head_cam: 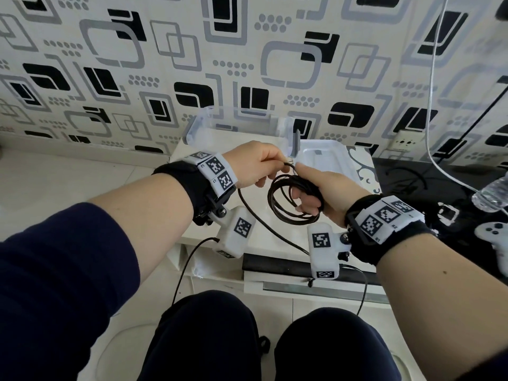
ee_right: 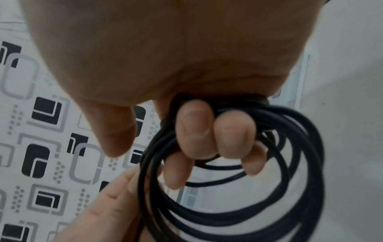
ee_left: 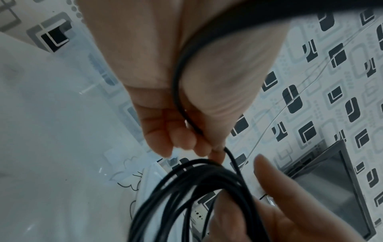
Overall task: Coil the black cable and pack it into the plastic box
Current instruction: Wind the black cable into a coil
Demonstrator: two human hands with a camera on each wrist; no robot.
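From the head view, right hand (head_cam: pixel 324 193) curled around the coiled black cable (head_cam: pixel 291 215) before the open plastic box (head_cam: pixel 324 158), left hand (head_cam: pixel 255 165) pinching its loose strand; in both wrist views, the same grips.

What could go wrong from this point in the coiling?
1. The coil sits loosely around the right hand's curled fingers; loops could slip off and spring apart.
2. The uncoiled tail trails off the table edge toward the lap, so it may snag.
3. The left hand only pinches one strand, which could slip.
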